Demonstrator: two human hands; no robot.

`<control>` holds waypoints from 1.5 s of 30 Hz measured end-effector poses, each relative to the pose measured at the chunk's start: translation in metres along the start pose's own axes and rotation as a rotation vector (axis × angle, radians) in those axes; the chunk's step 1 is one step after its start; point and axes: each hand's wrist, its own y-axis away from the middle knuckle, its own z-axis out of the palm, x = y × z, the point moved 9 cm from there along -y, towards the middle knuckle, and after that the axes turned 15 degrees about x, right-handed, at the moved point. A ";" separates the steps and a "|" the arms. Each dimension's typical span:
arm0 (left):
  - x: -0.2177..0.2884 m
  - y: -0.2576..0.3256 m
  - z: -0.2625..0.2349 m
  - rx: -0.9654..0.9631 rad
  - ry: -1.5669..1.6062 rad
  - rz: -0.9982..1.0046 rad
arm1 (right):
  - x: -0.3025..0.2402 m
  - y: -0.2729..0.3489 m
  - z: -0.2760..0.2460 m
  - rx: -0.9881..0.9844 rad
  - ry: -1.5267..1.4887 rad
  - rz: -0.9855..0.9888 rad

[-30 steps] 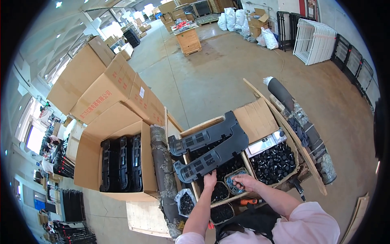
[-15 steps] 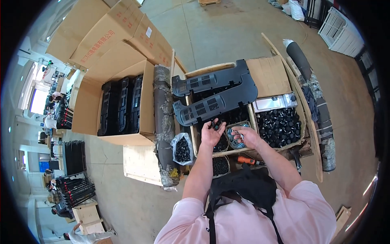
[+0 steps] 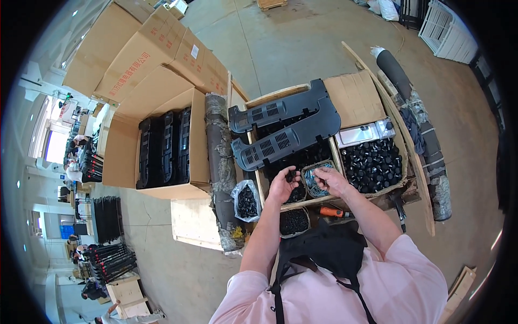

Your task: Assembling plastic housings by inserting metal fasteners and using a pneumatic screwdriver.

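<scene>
Palm up, my left hand [image 3: 281,187] curls its fingers round a small black part [image 3: 291,175] above the wooden bin. My right hand [image 3: 335,182] is pinched over a small basket of silver-blue screws [image 3: 311,176]; what lies between its fingertips is too small to make out. Just beyond both hands, a dark grey L-shaped plastic cover [image 3: 315,128] with vent slots rests across the bin's dividers. A second vented cover [image 3: 261,114] lies behind it. Black round-headed knobs [image 3: 371,166] fill the compartment to the right of my right hand.
An orange-handled tool [image 3: 334,212] lies near my body, beside a container of small black pieces [image 3: 294,222]. To the left stand a bag of black parts [image 3: 247,201], a wrapped roll [image 3: 221,156] and an open carton [image 3: 120,156] of black mouldings. Another roll [image 3: 418,119] lies right.
My left hand has lowered slightly, its fingers curling further round the black part. The right hand has turned its fingers down over the screw basket. My view has shifted a little.
</scene>
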 end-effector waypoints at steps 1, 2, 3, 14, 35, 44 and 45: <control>-0.003 0.003 0.001 0.002 -0.003 -0.011 | -0.001 0.000 0.000 -0.016 -0.021 -0.001; -0.005 0.006 -0.001 0.007 -0.002 -0.016 | -0.003 0.004 0.004 -0.015 -0.023 0.006; -0.006 0.009 -0.003 0.021 -0.052 0.020 | -0.006 0.005 0.008 -0.001 -0.007 -0.003; -0.010 0.006 -0.006 0.193 -0.130 0.173 | -0.049 0.003 0.031 0.133 0.239 -0.267; -0.015 0.025 -0.036 0.106 0.222 0.079 | -0.034 -0.047 0.021 0.275 -0.344 -0.016; -0.015 0.024 -0.020 0.107 0.118 0.072 | -0.026 -0.007 0.013 0.142 -0.069 0.006; -0.017 0.025 -0.015 0.104 0.120 0.064 | -0.030 -0.001 0.017 0.097 -0.018 -0.033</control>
